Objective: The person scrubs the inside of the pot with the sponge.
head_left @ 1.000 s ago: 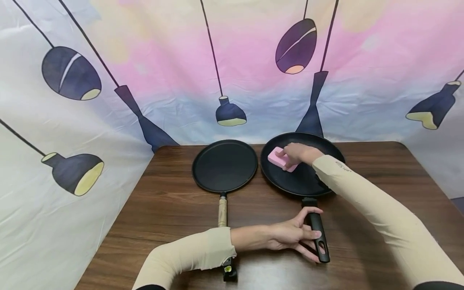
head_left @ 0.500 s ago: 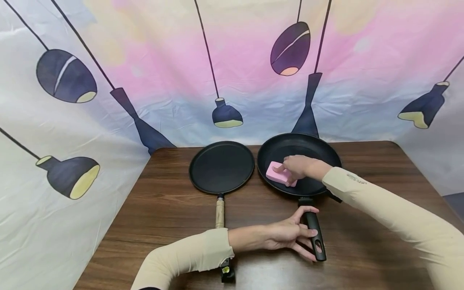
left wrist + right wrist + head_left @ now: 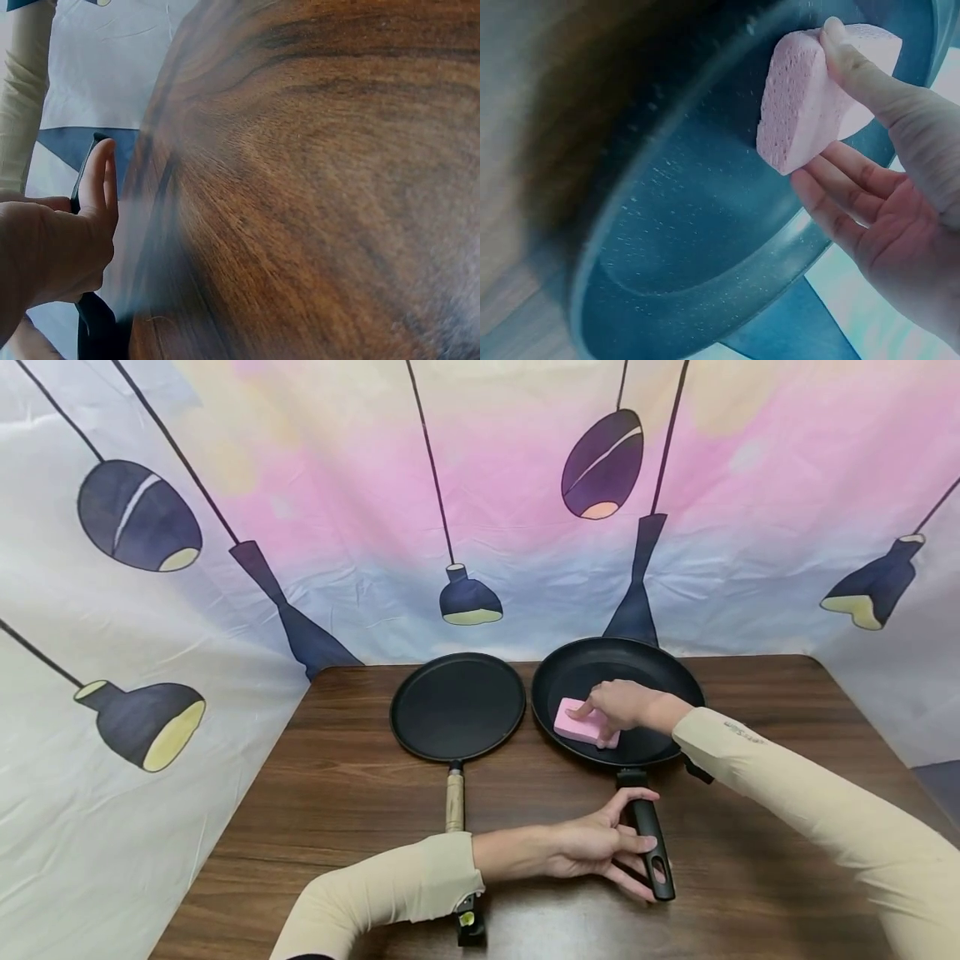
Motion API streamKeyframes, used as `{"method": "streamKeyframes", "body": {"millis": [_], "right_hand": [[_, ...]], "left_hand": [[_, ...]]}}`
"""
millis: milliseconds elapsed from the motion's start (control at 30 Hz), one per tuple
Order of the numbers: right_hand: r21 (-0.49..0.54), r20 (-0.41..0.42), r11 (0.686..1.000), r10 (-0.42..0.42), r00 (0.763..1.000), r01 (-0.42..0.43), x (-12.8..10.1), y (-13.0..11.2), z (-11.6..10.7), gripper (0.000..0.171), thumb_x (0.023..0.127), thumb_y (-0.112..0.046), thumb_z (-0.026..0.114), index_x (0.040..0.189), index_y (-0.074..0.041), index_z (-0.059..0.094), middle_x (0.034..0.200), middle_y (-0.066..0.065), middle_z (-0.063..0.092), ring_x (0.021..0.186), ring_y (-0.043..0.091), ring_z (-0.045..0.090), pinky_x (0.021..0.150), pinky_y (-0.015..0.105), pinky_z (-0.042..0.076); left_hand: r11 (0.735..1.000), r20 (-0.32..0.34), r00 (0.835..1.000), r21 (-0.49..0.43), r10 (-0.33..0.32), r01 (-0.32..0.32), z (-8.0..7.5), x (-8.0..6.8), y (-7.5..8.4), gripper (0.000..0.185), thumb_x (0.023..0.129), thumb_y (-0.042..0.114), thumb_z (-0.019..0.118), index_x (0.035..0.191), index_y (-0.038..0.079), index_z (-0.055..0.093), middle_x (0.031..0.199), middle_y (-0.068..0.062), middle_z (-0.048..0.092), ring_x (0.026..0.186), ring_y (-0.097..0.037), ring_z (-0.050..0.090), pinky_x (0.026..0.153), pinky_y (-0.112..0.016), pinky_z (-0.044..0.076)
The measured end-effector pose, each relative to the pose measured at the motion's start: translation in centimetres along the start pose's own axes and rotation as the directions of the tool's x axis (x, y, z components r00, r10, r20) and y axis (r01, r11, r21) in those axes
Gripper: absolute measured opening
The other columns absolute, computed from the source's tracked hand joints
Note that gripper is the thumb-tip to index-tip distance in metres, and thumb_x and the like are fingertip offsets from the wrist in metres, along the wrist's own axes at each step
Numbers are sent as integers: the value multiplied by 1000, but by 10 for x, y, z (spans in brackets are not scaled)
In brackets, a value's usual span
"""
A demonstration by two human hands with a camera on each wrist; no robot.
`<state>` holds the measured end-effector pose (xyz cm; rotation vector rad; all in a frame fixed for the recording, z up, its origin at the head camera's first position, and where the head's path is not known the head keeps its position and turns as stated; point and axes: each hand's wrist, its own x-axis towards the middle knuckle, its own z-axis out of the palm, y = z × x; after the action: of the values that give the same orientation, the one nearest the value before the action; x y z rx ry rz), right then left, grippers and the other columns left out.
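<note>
A black frying pan (image 3: 652, 681) sits at the back right of the wooden table (image 3: 345, 793). My right hand (image 3: 611, 710) holds a pink sponge (image 3: 581, 725) against the pan's floor on its near left side. In the right wrist view the thumb lies on top of the sponge (image 3: 802, 97) and the fingers of my right hand (image 3: 855, 180) lie under it, inside the pan (image 3: 705, 262). My left hand (image 3: 626, 843) grips the pan's black handle (image 3: 654, 860) near the table's front. The left wrist view shows my left hand (image 3: 67, 240) on that handle (image 3: 94, 326).
A flat black griddle pan (image 3: 457, 706) with a wooden handle (image 3: 455, 802) lies just left of the frying pan, its handle end passing under my left sleeve (image 3: 390, 893). A printed cloth backdrop (image 3: 300, 527) rises behind and beside the table.
My right hand has drawn the sponge from the pan's far left part toward its near side. The left hand keeps its grip on the handle.
</note>
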<state>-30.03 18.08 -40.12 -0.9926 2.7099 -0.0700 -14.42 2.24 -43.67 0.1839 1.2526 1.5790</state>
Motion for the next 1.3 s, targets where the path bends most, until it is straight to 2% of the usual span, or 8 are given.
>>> {"method": "streamKeyframes", "body": {"millis": [133,267,467,567,800,967,1133,1300], "right_hand": [[-2,-9,999,42,999,-42,17,7,-4,64,83,-22,87,142,-18,62,130,20,66,110,34,64,90,44,57],[41,-12,991,125,992,-125,33,16,-10,64,86,-17,84,145,-14,58,131,22,66,107,35,66,90,44,55],[178,10,949,264,964,-262,45,33,-16,67,86,-6,82,147,-12,56,145,25,56,122,39,60,96,46,55],[178,24,941,287,958,-286,48,36,-20,67,86,-6,82,147,-12,56,152,26,49,127,40,56,97,45,54],[108,56,956,268,962,-273,42,24,-21,64,86,-7,82,145,-12,58,150,27,50,129,40,55,100,46,54],[55,52,980,191,980,-194,32,8,-16,59,84,-9,84,139,-13,64,140,22,60,122,37,61,100,46,56],[22,74,996,82,994,-83,17,-10,-9,56,82,-11,87,135,-14,68,134,18,66,102,25,69,90,39,62],[39,119,996,70,990,-75,-13,-14,-7,59,81,-6,86,136,-17,68,137,19,65,92,17,65,78,30,61]], "left_hand": [[1000,5,1000,0,-2,2,-1,0,0,56,107,3,46,147,40,33,112,-15,59,131,-59,49,106,-69,44],[1000,7,1000,-7,-9,9,-1,-1,0,55,108,3,46,145,41,35,111,-14,58,132,-60,48,107,-69,44],[1000,10,1000,4,-20,20,0,-2,-1,53,108,4,47,143,42,35,110,-14,60,131,-59,49,106,-69,45],[1000,12,1000,6,-11,11,0,-2,1,54,108,4,47,145,41,34,108,-14,60,131,-60,49,105,-70,46],[1000,-8,1000,8,-11,11,-1,0,0,53,107,3,47,143,42,36,110,-15,60,129,-59,51,104,-70,46],[1000,-16,1000,10,-20,20,-2,-2,0,54,107,4,47,144,41,35,111,-16,59,129,-57,53,104,-69,47],[1000,-24,1000,14,-6,6,-5,-4,1,56,107,2,47,147,38,32,111,-18,58,128,-57,54,102,-69,48],[1000,-2,1000,29,-8,8,0,1,5,57,107,2,47,149,37,31,108,-20,59,128,-59,52,102,-69,48]]}}
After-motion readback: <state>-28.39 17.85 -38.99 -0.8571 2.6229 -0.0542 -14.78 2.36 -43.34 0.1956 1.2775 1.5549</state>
